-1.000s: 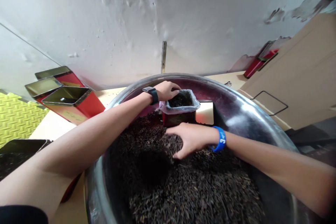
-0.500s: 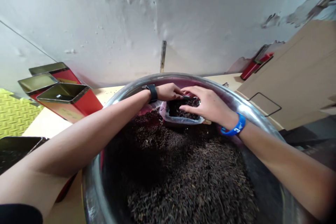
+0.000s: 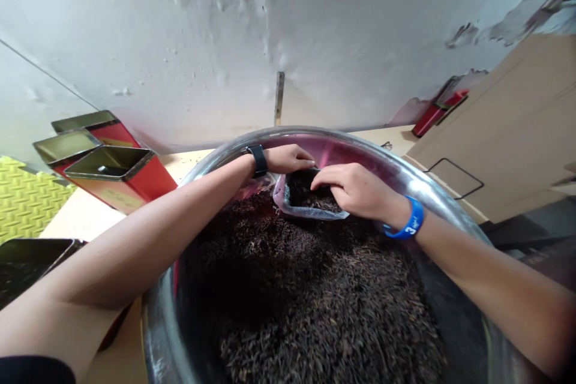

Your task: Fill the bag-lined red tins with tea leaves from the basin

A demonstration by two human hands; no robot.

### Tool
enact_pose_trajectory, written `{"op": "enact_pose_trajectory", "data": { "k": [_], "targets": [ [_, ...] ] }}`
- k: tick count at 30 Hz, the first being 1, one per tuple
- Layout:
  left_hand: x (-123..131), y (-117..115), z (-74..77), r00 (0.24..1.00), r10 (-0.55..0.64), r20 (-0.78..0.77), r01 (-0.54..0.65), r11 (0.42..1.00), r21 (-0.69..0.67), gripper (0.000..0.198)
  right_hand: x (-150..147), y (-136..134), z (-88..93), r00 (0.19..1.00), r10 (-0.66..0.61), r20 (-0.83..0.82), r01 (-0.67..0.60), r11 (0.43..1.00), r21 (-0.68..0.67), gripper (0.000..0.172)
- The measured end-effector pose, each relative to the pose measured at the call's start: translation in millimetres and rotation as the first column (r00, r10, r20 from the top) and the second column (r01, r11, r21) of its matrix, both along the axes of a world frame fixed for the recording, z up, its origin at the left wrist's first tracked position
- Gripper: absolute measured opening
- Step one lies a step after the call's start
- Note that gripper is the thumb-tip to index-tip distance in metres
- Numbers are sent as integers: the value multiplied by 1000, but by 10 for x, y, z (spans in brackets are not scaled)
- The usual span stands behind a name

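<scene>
A large metal basin point(image 3: 155, 324) holds a wide heap of dark, dry, twisted leaves point(image 3: 333, 312). Near its far wall stands a container lined with a clear plastic bag point(image 3: 310, 213), filled with the same dark leaves. My left hand point(image 3: 290, 159), with a black watch at the wrist, has its fingers closed on the far left edge of the bag. My right hand point(image 3: 357, 189), wearing a blue wristband, is over the right side of the container with fingers curled down at the leaves; its fingertips are partly hidden.
Several open red tins point(image 3: 148, 183) stand at the left on a pale table point(image 3: 67, 216). Another open tin point(image 3: 36, 270) holds dark contents. Cardboard point(image 3: 508, 126) and a red tin point(image 3: 432, 117) are at the right. A peeling wall rises behind the basin.
My right hand has moved slightly down and its spread fingers have curled in over the container. My left hand has stayed near the bag's far edge.
</scene>
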State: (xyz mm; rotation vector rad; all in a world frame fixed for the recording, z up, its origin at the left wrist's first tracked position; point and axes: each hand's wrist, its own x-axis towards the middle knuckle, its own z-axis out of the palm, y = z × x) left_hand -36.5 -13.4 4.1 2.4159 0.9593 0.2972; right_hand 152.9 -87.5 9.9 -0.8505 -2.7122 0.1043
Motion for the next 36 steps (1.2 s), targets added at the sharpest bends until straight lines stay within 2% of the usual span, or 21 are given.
{"op": "enact_pose_trajectory", "data": {
  "k": [3, 6, 8, 10, 12, 15, 17, 20, 22, 24, 26, 30, 36],
  "targets": [
    [-1, 6, -5, 1000, -18, -16, 18, 1000, 7, 39, 7, -33, 13, 996, 52, 70, -49, 997, -55, 45],
    [-4, 20, -24, 998, -8, -58, 9, 1000, 22, 38, 6, -80, 26, 984, 81, 157, -75, 996, -44, 38],
    [-15, 40, -45, 996, 16, -93, -13, 999, 33, 38, -14, -134, 56, 994, 63, 85, -63, 998, 5, 33],
    [-37, 69, -67, 991, 47, -127, -41, 998, 54, 38, -62, -214, 83, 995, 100, -22, -100, 995, 14, 32],
    [-67, 108, -88, 984, 79, -161, -69, 995, 70, 39, -135, -316, 61, 977, 207, -55, -210, 976, -51, 30],
    [-121, 184, -126, 964, 156, -217, -140, 986, 86, 39, -253, -472, -130, 919, 394, 30, -374, 892, -252, 33],
    [-156, 236, -157, 950, 202, -240, -186, 979, 87, 40, -305, -559, -338, 896, 436, 88, -372, 843, -389, 53],
    [-197, 293, -199, 949, 206, -240, -203, 978, 36, 42, -327, -661, -615, 880, 450, 154, -272, 742, -612, 97],
    [-214, 309, -216, 947, 208, -243, -213, 977, 6, 44, -326, -714, -698, 866, 472, 168, -219, 659, -720, 114],
    [-223, 313, -223, 946, 214, -244, -220, 976, 3, 44, -335, -757, -693, 858, 476, 196, -170, 622, -764, 121],
    [-227, 315, -225, 951, 206, -232, -211, 978, 6, 43, -365, -795, -643, 838, 483, 253, -119, 615, -779, 118],
    [-228, 331, -231, 954, 192, -232, -194, 981, 15, 43, -441, -868, -569, 832, 434, 344, -45, 672, -739, 101],
    [-240, 340, -238, 964, 174, -202, -176, 984, 12, 49, -468, -932, -561, 850, 455, 265, -171, 714, -679, 65]
  ]
}}
